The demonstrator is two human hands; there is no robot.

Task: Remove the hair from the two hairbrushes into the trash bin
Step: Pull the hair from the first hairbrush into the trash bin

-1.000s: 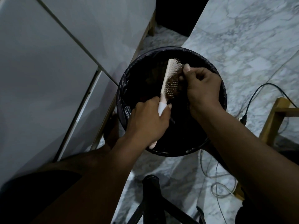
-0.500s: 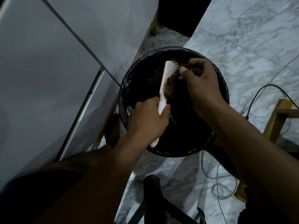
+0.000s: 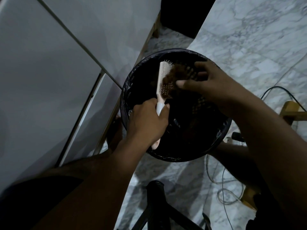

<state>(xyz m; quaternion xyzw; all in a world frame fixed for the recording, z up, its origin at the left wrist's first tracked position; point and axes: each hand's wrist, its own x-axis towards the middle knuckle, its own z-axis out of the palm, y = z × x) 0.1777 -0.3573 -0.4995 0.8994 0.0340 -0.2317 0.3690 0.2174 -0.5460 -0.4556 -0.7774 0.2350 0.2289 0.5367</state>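
Left hand [image 3: 147, 123] grips stiff, light hairbrush [image 3: 163, 82] handle over trash bin [image 3: 222, 130]; right hand [image 3: 207, 80] pinches soft hair clump [image 3: 174, 76], which probably tears easily.

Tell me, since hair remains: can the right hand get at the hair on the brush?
Probably yes: the right hand is already at the hair clump on the brush, with nothing between.

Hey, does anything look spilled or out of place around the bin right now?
Nothing stands out. The hair clump is coming off the hairbrush directly above the trash bin, and no hair shows on the marble floor.
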